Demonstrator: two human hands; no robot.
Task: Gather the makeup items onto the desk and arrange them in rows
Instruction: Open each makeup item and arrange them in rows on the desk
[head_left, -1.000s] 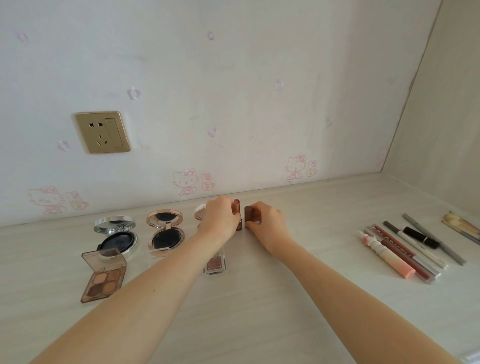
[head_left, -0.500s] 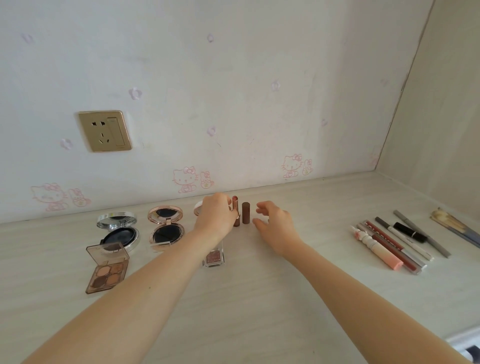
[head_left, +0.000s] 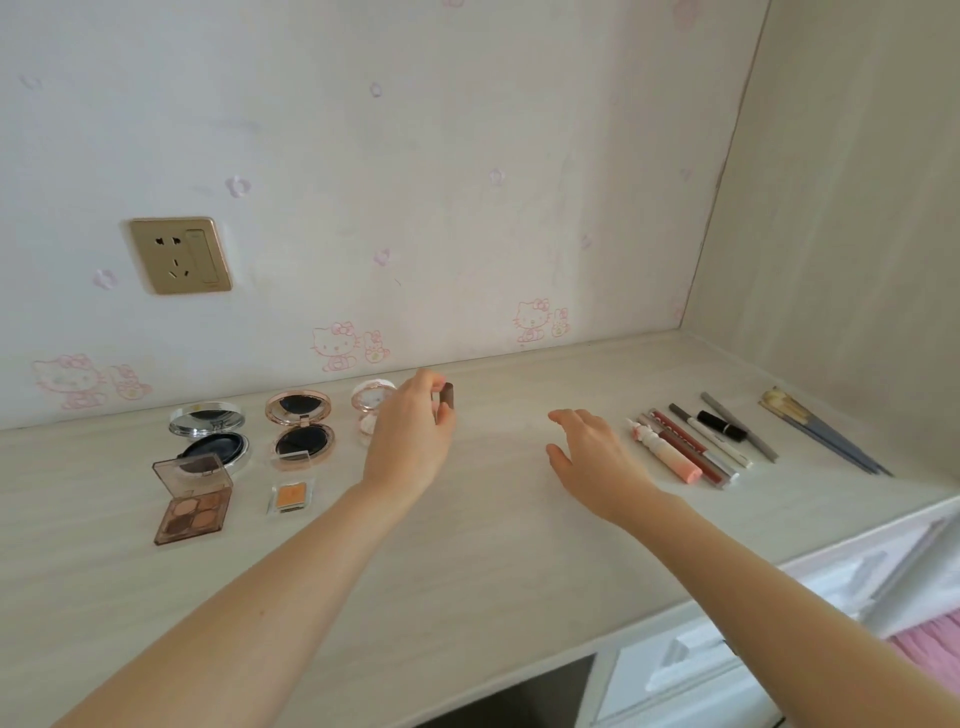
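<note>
My left hand (head_left: 413, 436) reaches to the back of the desk (head_left: 493, 545), and its fingertips pinch a small upright brown lipstick tube (head_left: 448, 401). My right hand (head_left: 592, 457) hovers over the bare desk with spread fingers and holds nothing, just left of a row of lip glosses and pencils (head_left: 691, 447). To the left lie a silver compact (head_left: 208, 431), a rose-gold compact (head_left: 301, 426), a small pink compact (head_left: 370, 405), a brown eyeshadow palette (head_left: 192, 501) and an orange single eyeshadow (head_left: 292, 496). My left hand hides whatever stands behind it.
Makeup brushes (head_left: 821, 436) lie at the far right near the side panel (head_left: 841, 234). A gold wall socket (head_left: 179, 254) sits above the compacts. White drawers (head_left: 727, 649) are below the desk's front edge.
My right hand let go of the brown tube and drifted right toward the pencils. My left hand shifted onto the brown tube. The orange eyeshadow is now uncovered.
</note>
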